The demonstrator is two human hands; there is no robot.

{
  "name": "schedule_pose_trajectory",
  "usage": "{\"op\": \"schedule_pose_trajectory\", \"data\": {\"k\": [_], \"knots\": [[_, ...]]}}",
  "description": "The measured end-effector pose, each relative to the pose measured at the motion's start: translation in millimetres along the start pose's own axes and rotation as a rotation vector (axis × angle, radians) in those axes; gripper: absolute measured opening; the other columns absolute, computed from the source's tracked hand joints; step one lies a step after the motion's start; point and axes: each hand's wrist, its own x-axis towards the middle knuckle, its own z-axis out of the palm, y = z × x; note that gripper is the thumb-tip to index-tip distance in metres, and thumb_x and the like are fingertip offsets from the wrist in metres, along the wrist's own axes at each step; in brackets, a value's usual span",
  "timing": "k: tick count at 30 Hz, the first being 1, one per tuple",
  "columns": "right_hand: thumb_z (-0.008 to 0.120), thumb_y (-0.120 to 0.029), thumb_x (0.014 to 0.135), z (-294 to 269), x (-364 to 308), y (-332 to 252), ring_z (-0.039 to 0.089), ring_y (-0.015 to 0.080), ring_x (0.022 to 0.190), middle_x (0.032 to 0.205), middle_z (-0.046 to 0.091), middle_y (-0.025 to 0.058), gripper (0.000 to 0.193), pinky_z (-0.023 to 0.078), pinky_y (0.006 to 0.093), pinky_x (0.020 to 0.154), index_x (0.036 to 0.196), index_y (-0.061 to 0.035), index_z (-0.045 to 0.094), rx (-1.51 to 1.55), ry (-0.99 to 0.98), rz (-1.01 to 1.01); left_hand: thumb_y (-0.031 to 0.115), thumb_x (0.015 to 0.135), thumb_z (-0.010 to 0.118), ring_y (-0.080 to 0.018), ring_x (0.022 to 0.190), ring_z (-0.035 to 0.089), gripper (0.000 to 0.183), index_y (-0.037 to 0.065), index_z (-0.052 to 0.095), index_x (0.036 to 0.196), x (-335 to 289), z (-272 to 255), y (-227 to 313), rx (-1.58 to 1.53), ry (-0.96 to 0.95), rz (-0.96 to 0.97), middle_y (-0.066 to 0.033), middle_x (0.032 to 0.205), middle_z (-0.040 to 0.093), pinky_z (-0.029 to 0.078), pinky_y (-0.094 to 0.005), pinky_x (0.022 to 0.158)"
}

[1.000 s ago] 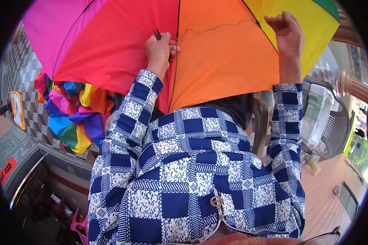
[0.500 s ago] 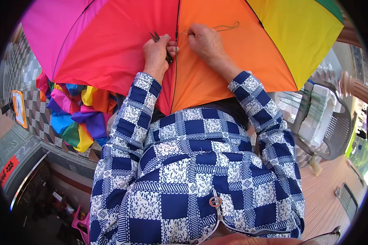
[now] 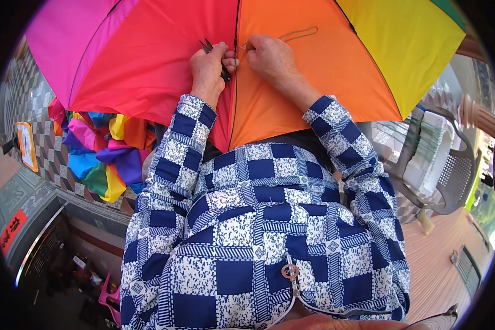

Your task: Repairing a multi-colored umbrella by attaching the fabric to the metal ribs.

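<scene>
Spread over my lap is an open umbrella (image 3: 154,71) with pink, red, orange, yellow and green panels. A thin dark rib (image 3: 235,102) runs along the seam between red and orange. My left hand (image 3: 204,70) is closed around small dark thread snips (image 3: 225,72), their points sticking out above the thumb; its fingertips reach the rib. Just right of the rib, my right hand (image 3: 273,58) pinches a thread (image 3: 302,33), whose olive loop trails over the orange panel. Whether a needle is in that pinch is hidden by the fingers.
A heap of multicoloured folded fabric (image 3: 107,157) lies on the patterned tile floor at left. To the right stands a grey plastic chair (image 3: 456,170) with a white block-like thing (image 3: 428,157) on it. A pink plastic piece (image 3: 110,297) shows at lower left.
My right hand has shifted slightly left and down, closer to the rib, and the thread loop has moved with it. My left hand stays nearly in place, still holding the snips.
</scene>
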Motion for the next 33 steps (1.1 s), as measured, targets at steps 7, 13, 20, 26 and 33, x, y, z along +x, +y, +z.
{"op": "schedule_pose_trajectory", "data": {"k": [7,13,20,26,33], "knots": [[0.052,-0.015,0.075,4,0,4,0.061,0.0323,0.079,0.082,0.064,0.0136,0.016,0.048,0.0425,0.068,0.083,-0.007,0.064,0.019,0.04,0.017,0.01,0.087,0.054,-0.018,0.049,0.057,0.013,-0.002,0.052,0.09,-1,-1,0,0.0,0.0,-0.003,-0.0117,0.069,0.058,0.043,-0.0255,0.04],[0.054,-0.016,0.076,8,-2,5,0.062,0.0323,0.077,0.08,0.065,0.0128,0.016,0.049,0.0416,0.068,0.083,-0.008,0.065,0.062,0.046,-0.026,0.01,0.086,0.054,-0.0187,0.049,0.057,0.012,-0.002,0.052,0.09,-2,1,0,0.004,0.016,-0.005,-0.0118,0.068,0.058,0.043,-0.0257,0.04],[0.055,-0.016,0.074,13,2,5,0.062,0.0313,0.077,0.079,0.065,0.0131,0.017,0.049,0.0389,0.069,0.083,-0.0081,0.067,0.207,0.053,0.059,0.008,0.086,0.055,-0.0185,0.05,0.057,0.011,-0.002,0.052,0.09,-2,1,-3,-0.042,0.019,0.0,-0.0111,0.068,0.058,0.044,-0.0258,0.041],[0.056,-0.016,0.072,17,3,-3,0.062,0.0317,0.076,0.077,0.065,0.0139,0.018,0.05,0.0376,0.069,0.084,-0.0095,0.068,0.564,0.024,0.248,0.006,0.086,0.055,-0.0162,0.049,0.055,0.009,-0.001,0.054,0.089,-5,4,-6,-0.059,-0.015,0.016,-0.0094,0.068,0.058,0.042,-0.0239,0.041],[0.056,-0.017,0.074,16,1,-2,0.062,0.0317,0.077,0.078,0.065,0.0139,0.018,0.049,0.0386,0.069,0.085,-0.0096,0.068,0.481,0.031,0.172,0.008,0.085,0.058,-0.0152,0.051,0.056,0.009,0.001,0.056,0.091,-2,4,-4,0.088,-0.069,0.045,-0.007,0.071,0.06,0.042,-0.0229,0.043]]}}
